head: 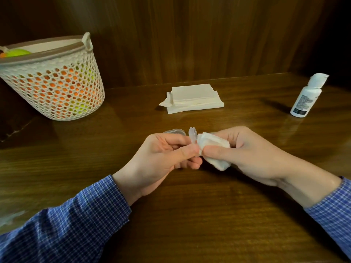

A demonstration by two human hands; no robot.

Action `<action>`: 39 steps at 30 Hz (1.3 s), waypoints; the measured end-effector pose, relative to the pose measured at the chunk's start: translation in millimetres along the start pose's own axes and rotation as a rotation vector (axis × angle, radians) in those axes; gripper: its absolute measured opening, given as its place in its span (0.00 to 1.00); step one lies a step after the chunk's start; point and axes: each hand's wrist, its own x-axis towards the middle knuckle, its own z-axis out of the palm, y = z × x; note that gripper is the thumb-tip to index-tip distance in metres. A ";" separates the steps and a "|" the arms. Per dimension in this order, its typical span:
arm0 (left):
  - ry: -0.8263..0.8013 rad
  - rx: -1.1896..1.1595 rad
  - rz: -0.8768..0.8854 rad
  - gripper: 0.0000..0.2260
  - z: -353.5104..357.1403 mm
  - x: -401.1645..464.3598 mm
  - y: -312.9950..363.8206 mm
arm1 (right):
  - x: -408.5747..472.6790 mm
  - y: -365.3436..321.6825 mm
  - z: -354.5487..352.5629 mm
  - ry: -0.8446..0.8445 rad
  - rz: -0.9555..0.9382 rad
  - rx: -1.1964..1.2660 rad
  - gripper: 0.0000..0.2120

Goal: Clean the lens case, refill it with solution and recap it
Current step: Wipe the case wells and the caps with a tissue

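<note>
Wiping goes best if the left hand [167,149] keeps its fingers pinched on the clear lens case [192,136] above mid-table while the right hand [245,150], fingers curled round the folded tissue [212,147], presses into each well.

Dim, warm light — glare on the table [190,205], dark corners, wide-angle bending.
</note>
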 end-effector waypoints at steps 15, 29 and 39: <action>-0.171 -0.400 -0.181 0.12 -5.4 5.1 -0.6 | 0.8 6.7 7.7 0.293 -0.465 -0.470 0.11; -0.004 -0.166 0.072 0.13 -2.9 2.4 -5.1 | -1.0 2.9 15.1 0.186 -0.183 -0.244 0.09; -0.065 -0.181 0.029 0.16 -1.1 3.1 0.9 | 5.2 -1.5 -8.0 0.054 0.276 0.611 0.14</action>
